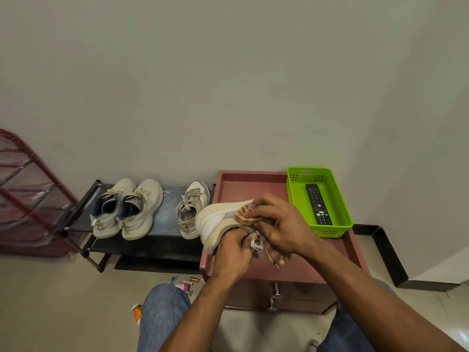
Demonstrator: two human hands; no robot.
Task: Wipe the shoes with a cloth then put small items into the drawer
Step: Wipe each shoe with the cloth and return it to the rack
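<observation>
My left hand point(232, 252) grips a cream sneaker point(218, 221) from below, holding it on its side above the maroon drawer unit point(253, 185). Pressed against the shoe's upper is a brown and yellow cloth point(247, 215), held in my right hand point(281, 224); its loose end hangs below my fingers. The matching sneaker point(190, 209) stands on the low black shoe rack point(162, 240), right of a pair of beige trainers point(127, 208). Small items point(186, 283), among them a battery and tubes, lie on the floor by my left knee. Both drawers point(276, 297) are shut.
A green plastic basket point(340, 212) holding a black remote control point(318, 204) stands on the right of the drawer unit's top. A red metal rack point(28, 189) leans at far left. An orange bottle point(137, 312) lies on the floor beside my left leg.
</observation>
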